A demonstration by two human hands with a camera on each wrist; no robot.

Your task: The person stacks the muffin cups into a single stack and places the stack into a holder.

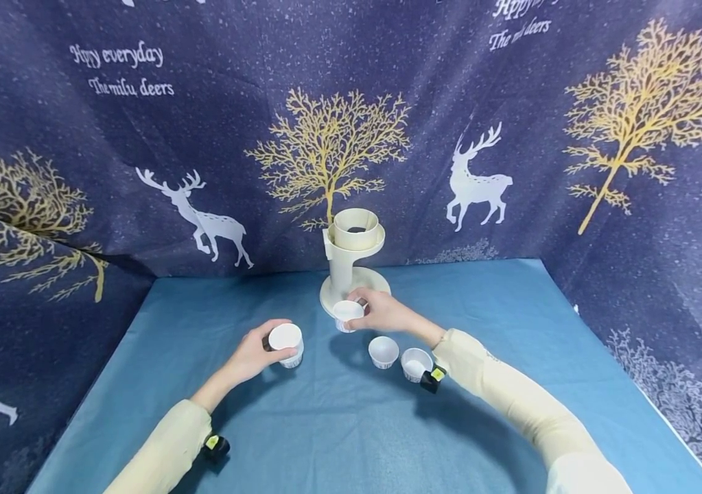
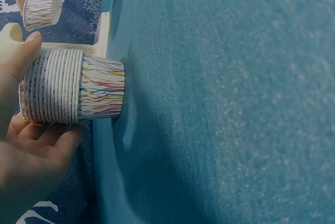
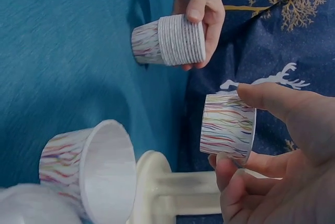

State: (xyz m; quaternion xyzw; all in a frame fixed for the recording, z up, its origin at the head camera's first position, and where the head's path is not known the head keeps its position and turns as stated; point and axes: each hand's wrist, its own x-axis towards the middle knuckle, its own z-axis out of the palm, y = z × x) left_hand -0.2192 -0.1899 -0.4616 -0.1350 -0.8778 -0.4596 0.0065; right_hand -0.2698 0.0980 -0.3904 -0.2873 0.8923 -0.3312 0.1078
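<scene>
My left hand grips a stack of nested paper cups, white with wavy coloured lines, thumb on one side and fingers on the other. The stack stands with its base close to the blue cloth. A single paper cup of the same pattern is held by its rim between the thumb and fingers of my right hand, mouth up, in front of the cream stand's base. Two more paper cups, one nearer the middle and another under my right wrist, sit mouth up on the cloth.
A cream stand with a round base and a ring-shaped holder on top rises at the back of the blue-covered table. Behind it and at both sides hangs a dark blue curtain with deer and trees.
</scene>
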